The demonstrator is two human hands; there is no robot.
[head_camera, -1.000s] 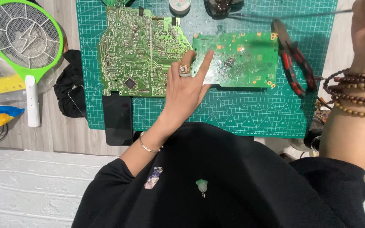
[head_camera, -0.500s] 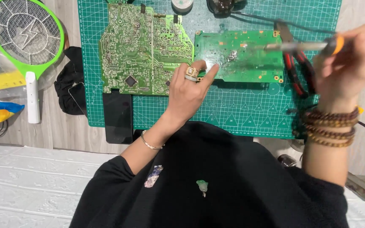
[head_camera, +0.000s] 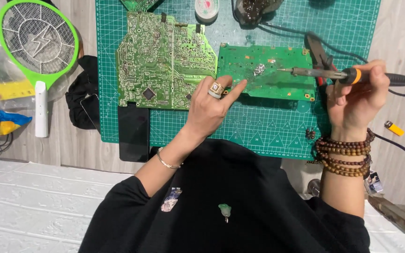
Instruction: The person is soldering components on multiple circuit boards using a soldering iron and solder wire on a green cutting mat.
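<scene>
Head view: your right hand (head_camera: 355, 100) held the soldering iron (head_camera: 343, 74) pointing left at the small green board (head_camera: 277, 77).

Its fingers were clenched around the handle, the iron lying sideways with its tip over the board's right side. Your left hand (head_camera: 212, 105) pressed the board's lower left edge with released fingers, resting on the green mat (head_camera: 268, 126).

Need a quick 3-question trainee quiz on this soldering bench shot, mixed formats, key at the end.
1. True or false: the right hand holds the soldering iron with its tip over the smaller green circuit board.
2. What does the left hand touch? A) the green racket-shaped swatter B) the near edge of the smaller green circuit board C) the red-handled pliers
3. Fill in: both boards lie on a green ____ mat.

Key: 1 true; 2 B; 3 cutting.
</scene>
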